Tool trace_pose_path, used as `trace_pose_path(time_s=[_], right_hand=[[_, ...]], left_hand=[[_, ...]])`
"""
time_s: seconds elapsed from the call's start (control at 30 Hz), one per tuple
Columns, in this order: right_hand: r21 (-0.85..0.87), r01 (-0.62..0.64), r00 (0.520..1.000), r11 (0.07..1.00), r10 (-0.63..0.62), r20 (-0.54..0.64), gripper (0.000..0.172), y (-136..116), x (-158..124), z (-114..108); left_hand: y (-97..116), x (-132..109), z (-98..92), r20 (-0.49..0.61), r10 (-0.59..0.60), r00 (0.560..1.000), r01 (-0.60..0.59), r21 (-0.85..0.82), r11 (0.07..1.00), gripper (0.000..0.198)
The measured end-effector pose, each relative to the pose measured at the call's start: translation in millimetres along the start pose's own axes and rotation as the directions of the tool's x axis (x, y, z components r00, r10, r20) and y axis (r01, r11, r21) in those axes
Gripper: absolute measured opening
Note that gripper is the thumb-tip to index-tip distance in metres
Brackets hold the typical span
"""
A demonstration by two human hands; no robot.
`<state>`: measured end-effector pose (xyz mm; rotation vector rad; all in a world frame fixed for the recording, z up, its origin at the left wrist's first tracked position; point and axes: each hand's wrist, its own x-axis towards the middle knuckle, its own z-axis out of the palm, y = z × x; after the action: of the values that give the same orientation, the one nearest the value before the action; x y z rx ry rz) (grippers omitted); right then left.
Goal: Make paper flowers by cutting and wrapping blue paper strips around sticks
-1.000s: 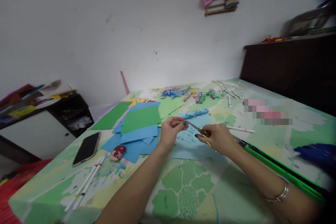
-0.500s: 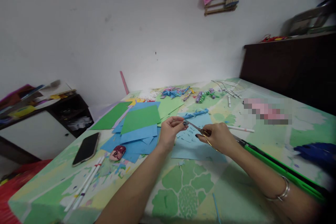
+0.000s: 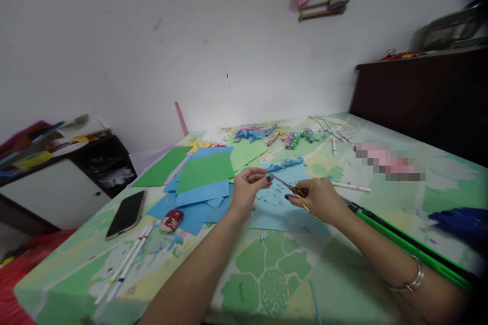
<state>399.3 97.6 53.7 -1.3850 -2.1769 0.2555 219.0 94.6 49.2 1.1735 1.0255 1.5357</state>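
Note:
My right hand (image 3: 319, 198) grips a pair of scissors (image 3: 284, 183) with gold-coloured handles, its blades pointing left. The tips are at the fingers of my left hand (image 3: 247, 190), which are pinched together; whatever is between them is too small to make out. Both hands are above a light blue sheet of paper (image 3: 285, 218) scattered with small blue snippets (image 3: 275, 194). Just beyond the fingertips lies a blue paper-wrapped stick (image 3: 285, 164).
Green sheets (image 3: 206, 170) and blue sheets lie left of my hands, beside a patterned case (image 3: 171, 220), a phone (image 3: 126, 214) and white sticks (image 3: 127, 264). A green-and-black paper cutter (image 3: 412, 244) runs along my right forearm. Curled paper pieces (image 3: 249, 134) lie at the back.
The view has shifted very slightly. Both hands keep almost the same place, with the scissor tips still at my left fingers.

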Motion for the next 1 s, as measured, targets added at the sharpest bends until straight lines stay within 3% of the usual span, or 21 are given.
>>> trace_pose_path(time_s=[0.4, 0.73, 1.0], right_hand=[[-0.001, 0.018, 0.999, 1.0, -0.018, 0.039, 0.033, 0.9, 0.5, -0.8], [0.0, 0.013, 0.999, 1.0, -0.013, 0.044, 0.034, 3.4, 1.4, -0.1], [0.013, 0.022, 0.997, 1.0, -0.023, 0.077, 0.031, 0.2, 0.2, -3.3]], left_hand=[[-1.7, 2.0, 0.1, -0.047, 0.027, 0.999, -0.028, -0.023, 0.999, 0.025], [-1.9, 2.3, -0.9, -0.011, 0.027, 1.0, -0.028, -0.04, 0.999, 0.017], [2.7, 4.7, -4.6, -0.031, 0.017, 0.999, -0.014, 0.094, 0.995, 0.01]])
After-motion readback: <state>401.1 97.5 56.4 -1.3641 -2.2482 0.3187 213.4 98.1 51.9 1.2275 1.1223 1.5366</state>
